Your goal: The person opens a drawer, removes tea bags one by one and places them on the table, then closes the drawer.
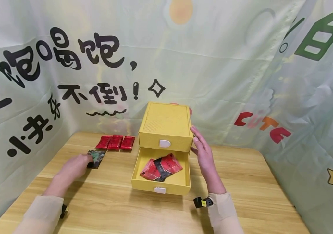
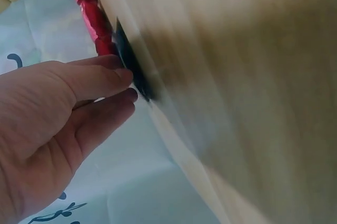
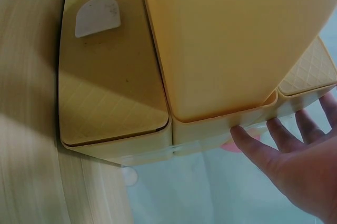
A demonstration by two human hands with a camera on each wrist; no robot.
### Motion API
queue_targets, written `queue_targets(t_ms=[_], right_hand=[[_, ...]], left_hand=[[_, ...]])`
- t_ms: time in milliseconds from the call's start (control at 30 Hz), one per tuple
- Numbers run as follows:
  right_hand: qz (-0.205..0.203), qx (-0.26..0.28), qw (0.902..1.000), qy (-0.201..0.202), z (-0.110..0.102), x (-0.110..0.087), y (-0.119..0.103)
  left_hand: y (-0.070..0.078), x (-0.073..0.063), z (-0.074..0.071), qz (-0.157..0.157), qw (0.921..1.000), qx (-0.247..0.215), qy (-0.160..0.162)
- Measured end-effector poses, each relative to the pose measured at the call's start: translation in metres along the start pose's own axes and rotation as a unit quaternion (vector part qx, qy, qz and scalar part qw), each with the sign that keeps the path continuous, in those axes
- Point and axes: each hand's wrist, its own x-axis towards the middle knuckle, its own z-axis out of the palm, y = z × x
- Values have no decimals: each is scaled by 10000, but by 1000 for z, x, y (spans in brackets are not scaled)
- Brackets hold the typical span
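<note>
My left hand (image 1: 77, 166) pinches the edge of a small dark packet with a green print (image 1: 97, 158) at the table's left side. The left wrist view has the thumb and fingertips at this packet (image 2: 131, 63), seen nearly edge-on. Just behind it lie three shiny red packets (image 1: 115, 143) in a row. A yellow drawer box (image 1: 166, 118) stands mid-table, its pulled-out drawer (image 1: 160, 186) holding red-and-black packets (image 1: 166, 165). Against the box's right side my right hand (image 1: 203, 152) rests with extended fingers; in the right wrist view its fingers (image 3: 258, 150) touch the box wall.
Below the pulled-out drawer, a shut lower drawer (image 3: 113, 71) with a white handle shows in the right wrist view. Printed cloth (image 1: 213, 71) hangs around the back and sides of the wooden table (image 1: 242, 182).
</note>
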Motion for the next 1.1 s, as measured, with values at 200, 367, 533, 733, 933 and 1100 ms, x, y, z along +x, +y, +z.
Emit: queue_targets(t_ms=[200, 367, 533, 733, 933, 1100], right_hand=[[-34, 17, 10000, -31, -1, -1, -1], [-38, 25, 10000, -33, -1, -1, -1], [-15, 40, 10000, -19, 0, -1, -1], [16, 60, 10000, -14, 1, -1, -2], [2, 53, 10000, -18, 1, -1, -2], [0, 35, 10000, -21, 0, 0, 0]], left_hand=[[-1, -1, 2, 58, 9997, 130, 191], [1, -1, 1, -17, 9998, 174, 134], [1, -1, 1, -44, 9997, 205, 78], [4, -6, 3, -74, 9993, 21, 372], [15, -11, -1, -28, 9916, -392, 1229], [29, -10, -10, 226, 9679, -629, 2424]])
